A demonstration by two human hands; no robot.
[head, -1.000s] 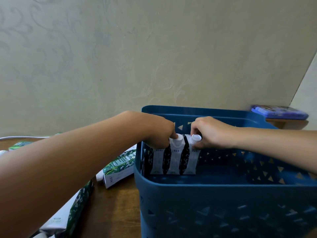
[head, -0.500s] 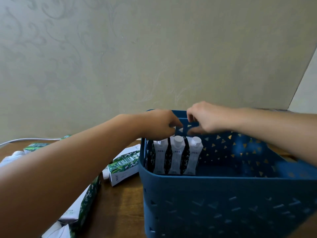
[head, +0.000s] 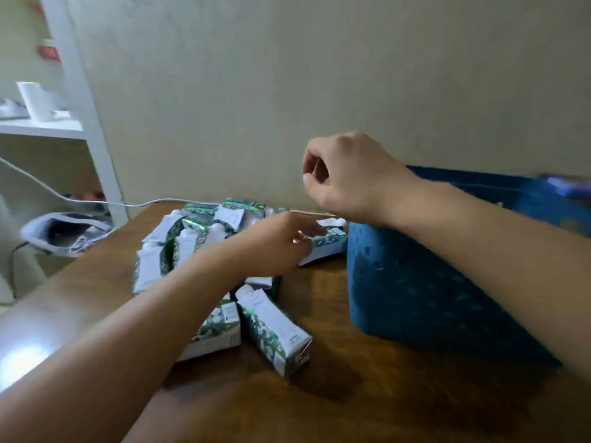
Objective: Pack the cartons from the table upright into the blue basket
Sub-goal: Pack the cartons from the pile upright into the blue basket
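While the left hand [head: 281, 243] closes its fingers on a carton [head: 326, 246] mid-frame beside the blue basket [head: 415, 298], the right hand [head: 348, 177] hangs loosely curled, empty, above the table [head: 335, 394].

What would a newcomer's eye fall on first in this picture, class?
First, the heap of green-and-white drink cartons lying on their sides on the brown wooden table. The left hand reaches into the heap and touches one carton beside the blue plastic basket at right. The right hand hovers loosely curled above.

blue basket [head: 415, 282] inside hidden; R edge cut | left hand [head: 275, 244] fingers blurred
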